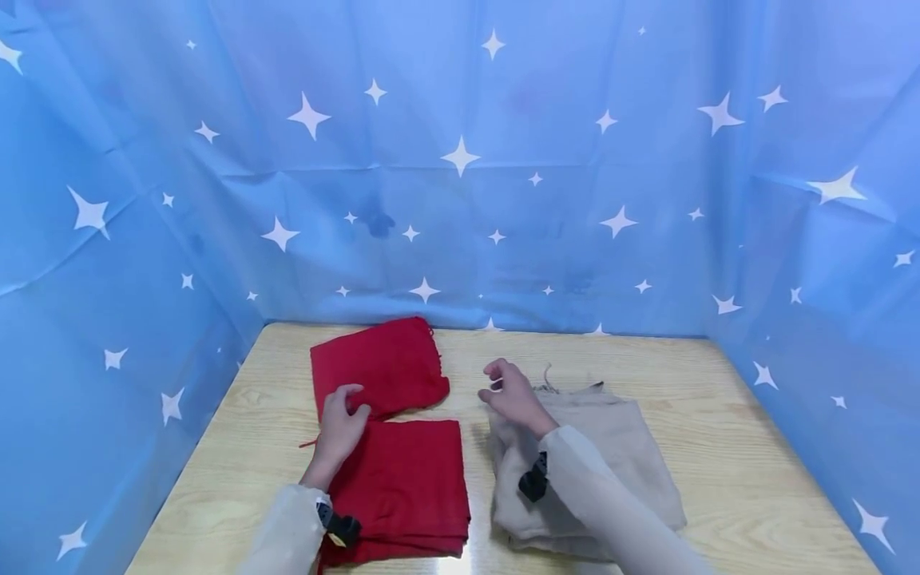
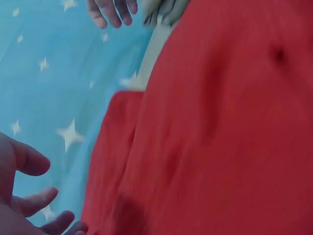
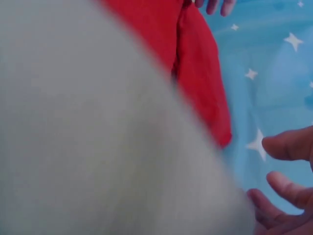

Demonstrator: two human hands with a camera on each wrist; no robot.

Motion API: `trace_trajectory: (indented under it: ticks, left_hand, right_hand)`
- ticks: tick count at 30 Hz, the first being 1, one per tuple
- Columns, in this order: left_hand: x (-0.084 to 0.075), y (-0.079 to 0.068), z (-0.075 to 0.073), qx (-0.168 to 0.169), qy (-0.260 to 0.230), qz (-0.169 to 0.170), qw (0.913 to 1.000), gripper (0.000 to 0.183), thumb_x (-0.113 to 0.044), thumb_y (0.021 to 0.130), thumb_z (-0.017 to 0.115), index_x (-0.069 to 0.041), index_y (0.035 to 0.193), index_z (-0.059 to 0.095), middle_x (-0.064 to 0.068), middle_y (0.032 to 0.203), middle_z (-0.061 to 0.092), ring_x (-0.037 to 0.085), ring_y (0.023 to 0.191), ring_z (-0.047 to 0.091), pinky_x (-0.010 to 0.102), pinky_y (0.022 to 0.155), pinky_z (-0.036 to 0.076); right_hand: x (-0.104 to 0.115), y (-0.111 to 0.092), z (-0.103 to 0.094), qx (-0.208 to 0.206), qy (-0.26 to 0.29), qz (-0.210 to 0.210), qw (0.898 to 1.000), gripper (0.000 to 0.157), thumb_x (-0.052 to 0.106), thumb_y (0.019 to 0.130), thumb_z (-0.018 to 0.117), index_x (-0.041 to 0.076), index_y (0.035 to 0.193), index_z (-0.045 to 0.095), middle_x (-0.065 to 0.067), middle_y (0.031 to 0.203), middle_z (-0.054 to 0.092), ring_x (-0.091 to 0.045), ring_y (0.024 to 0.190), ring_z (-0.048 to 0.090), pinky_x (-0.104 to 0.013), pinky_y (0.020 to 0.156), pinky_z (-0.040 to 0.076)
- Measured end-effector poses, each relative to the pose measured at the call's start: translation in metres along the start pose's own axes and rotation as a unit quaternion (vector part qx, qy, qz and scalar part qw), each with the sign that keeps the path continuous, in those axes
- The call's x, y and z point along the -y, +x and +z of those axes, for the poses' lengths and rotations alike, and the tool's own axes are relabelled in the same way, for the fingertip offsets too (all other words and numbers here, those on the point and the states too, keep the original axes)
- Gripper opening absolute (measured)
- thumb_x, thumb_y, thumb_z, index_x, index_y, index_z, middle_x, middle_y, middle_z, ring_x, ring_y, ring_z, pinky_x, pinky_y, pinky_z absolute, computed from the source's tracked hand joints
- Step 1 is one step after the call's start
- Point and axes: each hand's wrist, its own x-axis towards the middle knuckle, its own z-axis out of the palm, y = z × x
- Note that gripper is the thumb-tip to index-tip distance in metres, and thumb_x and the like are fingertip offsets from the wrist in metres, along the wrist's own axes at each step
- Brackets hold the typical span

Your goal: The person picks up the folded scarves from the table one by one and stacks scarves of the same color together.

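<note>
Two pieces of red cloth lie on the left of the table: a folded red stack (image 1: 413, 487) in front and a flatter red cloth (image 1: 377, 363) behind it. My left hand (image 1: 341, 427) hovers over the left side where the two meet, fingers loosely bent and holding nothing. To the right, a folded stack of grey-beige cloth (image 1: 611, 447) has loose threads at its far edge. Above that stack's far left corner is my right hand (image 1: 516, 395), fingers relaxed, with nothing between thumb and fingers. In the right wrist view, the grey cloth (image 3: 98, 132) looms close and blurred.
The wooden table (image 1: 747, 447) carries both groups of cloth, with a narrow strip of wood between them. A blue curtain (image 1: 460, 216) with white stars encloses the back and both sides. Each wrist wears a small black camera (image 1: 533, 479).
</note>
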Motion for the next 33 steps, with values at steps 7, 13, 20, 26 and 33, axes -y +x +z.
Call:
trace_trajectory:
  ticks: [7,13,20,26,33]
  left_hand:
    - [0.014,0.027,-0.022,-0.047,-0.004,-0.059,0.9972,0.046,-0.013,0.090,0.046,0.008,0.131,0.042,0.030,0.138,0.031,0.043,0.128,0.031,0.054,0.104,0.030]
    - [0.024,0.042,-0.029,-0.050,-0.032,-0.121,0.9909,0.058,-0.020,0.092,0.045,0.006,0.141,0.028,0.031,0.143,0.025,0.042,0.131,0.030,0.053,0.108,0.028]
    - [0.030,0.056,-0.021,-0.035,-0.042,-0.156,0.9863,0.072,-0.029,0.091,0.051,0.000,0.148,0.017,0.030,0.147,0.024,0.041,0.134,0.029,0.055,0.110,0.027]
    - [0.032,0.064,-0.019,-0.023,-0.063,-0.163,0.9844,0.075,-0.029,0.091,0.053,-0.001,0.149,0.015,0.026,0.151,0.024,0.040,0.136,0.027,0.054,0.112,0.025]
    - [0.037,0.068,-0.021,-0.024,-0.075,-0.169,0.9825,0.070,-0.026,0.091,0.051,0.001,0.147,0.018,0.027,0.151,0.023,0.040,0.136,0.027,0.052,0.112,0.025]
  right_hand:
    - [0.025,0.033,0.036,0.061,0.006,-0.017,0.998,0.038,0.009,0.089,0.061,-0.002,0.124,0.049,-0.024,0.125,0.048,-0.037,0.108,0.054,-0.047,0.091,0.046]
    - [0.036,0.058,0.062,0.083,-0.001,-0.018,0.996,0.047,0.014,0.092,0.058,-0.004,0.131,0.042,-0.024,0.130,0.042,-0.033,0.108,0.052,-0.046,0.093,0.045]
    - [0.032,0.076,0.073,0.074,0.013,0.047,0.996,0.063,0.021,0.089,0.063,0.001,0.141,0.035,-0.020,0.141,0.036,-0.032,0.127,0.042,-0.048,0.104,0.040]
    - [0.021,0.085,0.082,0.086,0.024,0.068,0.994,0.070,0.024,0.090,0.063,0.006,0.148,0.028,-0.017,0.151,0.026,-0.033,0.137,0.031,-0.048,0.109,0.034]
    - [0.020,0.090,0.096,0.087,0.025,0.072,0.993,0.076,0.025,0.085,0.069,0.012,0.148,0.030,-0.019,0.148,0.030,-0.035,0.133,0.035,-0.051,0.105,0.038]
